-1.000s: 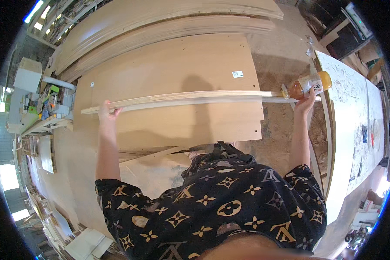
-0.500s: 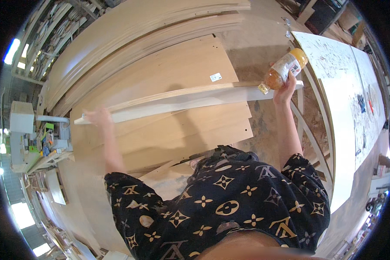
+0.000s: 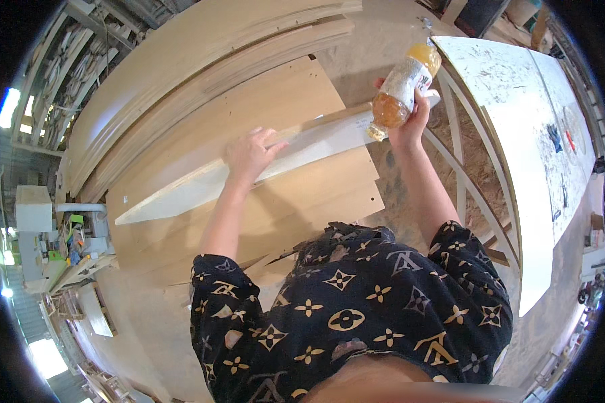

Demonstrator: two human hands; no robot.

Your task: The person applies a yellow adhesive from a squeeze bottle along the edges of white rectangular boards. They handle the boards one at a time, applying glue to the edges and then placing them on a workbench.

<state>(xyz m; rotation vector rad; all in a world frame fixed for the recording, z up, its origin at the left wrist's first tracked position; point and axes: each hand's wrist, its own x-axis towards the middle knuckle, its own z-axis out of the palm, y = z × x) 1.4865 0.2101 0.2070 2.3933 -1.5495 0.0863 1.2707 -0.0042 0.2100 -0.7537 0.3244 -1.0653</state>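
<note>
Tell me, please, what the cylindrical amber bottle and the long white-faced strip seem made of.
The bottle: probably glossy clear plastic, given its shiny transparent wall, though possibly glass. The strip: likely wood or plywood with a smooth white face, given its tan edge.

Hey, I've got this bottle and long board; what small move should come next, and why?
Probably firm up your left hand on the long pale board: its fingers look loosely spread near the board's middle, while your right hand is wrapped around the amber bottle by the right end. Whether the left already grips is unclear.
</note>
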